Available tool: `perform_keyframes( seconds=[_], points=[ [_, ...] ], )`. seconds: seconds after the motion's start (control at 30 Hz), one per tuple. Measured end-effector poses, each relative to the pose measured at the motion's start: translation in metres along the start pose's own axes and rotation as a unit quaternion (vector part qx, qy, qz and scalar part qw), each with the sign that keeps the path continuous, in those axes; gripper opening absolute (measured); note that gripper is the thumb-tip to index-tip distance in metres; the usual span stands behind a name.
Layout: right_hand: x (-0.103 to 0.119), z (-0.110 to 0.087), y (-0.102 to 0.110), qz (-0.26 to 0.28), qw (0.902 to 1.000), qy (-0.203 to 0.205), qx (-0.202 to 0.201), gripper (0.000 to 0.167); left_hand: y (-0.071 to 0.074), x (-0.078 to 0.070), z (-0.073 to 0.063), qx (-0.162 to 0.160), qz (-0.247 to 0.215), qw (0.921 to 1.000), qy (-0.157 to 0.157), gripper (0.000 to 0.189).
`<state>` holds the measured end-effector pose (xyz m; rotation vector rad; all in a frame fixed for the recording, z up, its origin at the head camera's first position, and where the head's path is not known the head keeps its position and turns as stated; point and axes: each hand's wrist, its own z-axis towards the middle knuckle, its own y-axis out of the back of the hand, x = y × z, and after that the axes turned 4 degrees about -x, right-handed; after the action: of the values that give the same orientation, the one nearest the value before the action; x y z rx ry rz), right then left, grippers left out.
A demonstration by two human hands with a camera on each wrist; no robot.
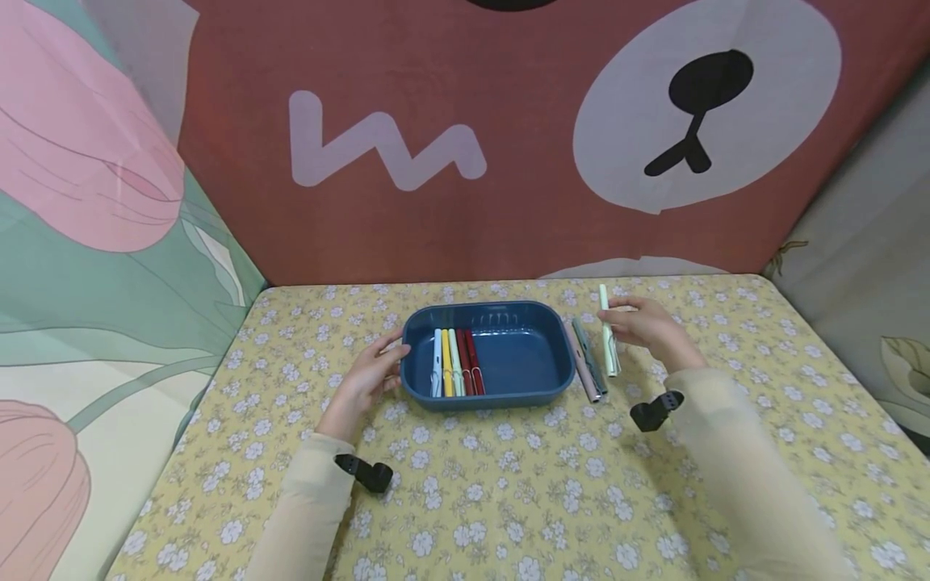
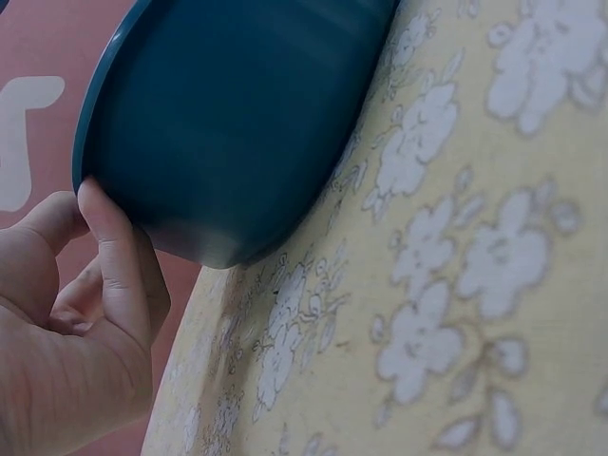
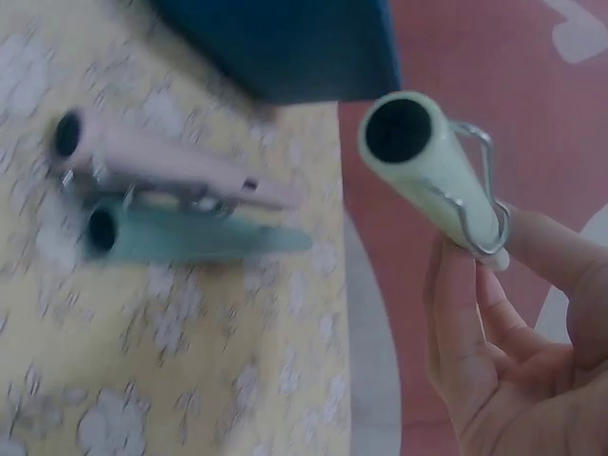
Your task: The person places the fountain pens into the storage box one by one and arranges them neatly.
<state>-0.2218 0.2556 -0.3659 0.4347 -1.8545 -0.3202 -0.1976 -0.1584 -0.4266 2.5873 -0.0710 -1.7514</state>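
Note:
My left hand holds the left end of a dark blue plastic tray, its fingers at the rim. In the left wrist view the hand pinches the tray's edge between thumb and fingers. To the right of the tray, my right hand pinches a pale green pen above the cloth. Its silver wire clip and dark-ended cap point toward the camera in the right wrist view. Beside the tray lie a pale pink pen and a grey-green pen, side by side.
Inside the tray's left half, several pens lie in a row: light blue, yellow, pale green and dark red. A yellow floral cloth covers the table. Behind its far edge hangs a red-brown printed backdrop.

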Motion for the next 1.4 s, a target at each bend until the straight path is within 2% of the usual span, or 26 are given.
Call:
perform_keyframes(
  seconds=[0.43, 0.57, 0.83, 0.93, 1.03, 1.2, 1.4],
  points=[
    [0.035, 0.001, -0.029, 0.073, 0.9972, 0.009, -0.009, 0.064, 0.000, 0.000, -0.001, 0.001, 0.000, 1.0000, 0.000, 0.054],
    [0.041, 0.005, -0.042, 0.079, 0.9968, 0.012, -0.009, 0.062, 0.000, 0.000, -0.001, 0.001, -0.001, 1.0000, 0.001, 0.055],
    [0.048, 0.010, -0.068, 0.057, 0.9983, 0.007, 0.001, 0.053, -0.001, -0.001, -0.001, -0.002, 0.002, 1.0000, 0.001, 0.055],
    [0.050, 0.013, -0.079, 0.075, 0.9972, 0.005, 0.003, 0.050, -0.002, -0.009, -0.010, 0.005, 0.002, 1.0000, 0.002, 0.056],
    [0.052, 0.015, -0.089, 0.081, 0.9967, 0.000, -0.004, 0.048, -0.001, -0.011, -0.011, 0.010, 0.000, 0.9999, 0.006, 0.056],
    [0.050, 0.019, -0.105, 0.075, 0.9972, -0.001, -0.009, 0.045, 0.001, -0.004, -0.002, 0.009, -0.005, 0.9999, 0.008, 0.056],
    [0.049, 0.018, -0.123, 0.079, 0.9968, 0.005, 0.001, 0.043, -0.003, -0.015, -0.016, 0.011, -0.004, 0.9999, 0.006, 0.056]
  ],
)
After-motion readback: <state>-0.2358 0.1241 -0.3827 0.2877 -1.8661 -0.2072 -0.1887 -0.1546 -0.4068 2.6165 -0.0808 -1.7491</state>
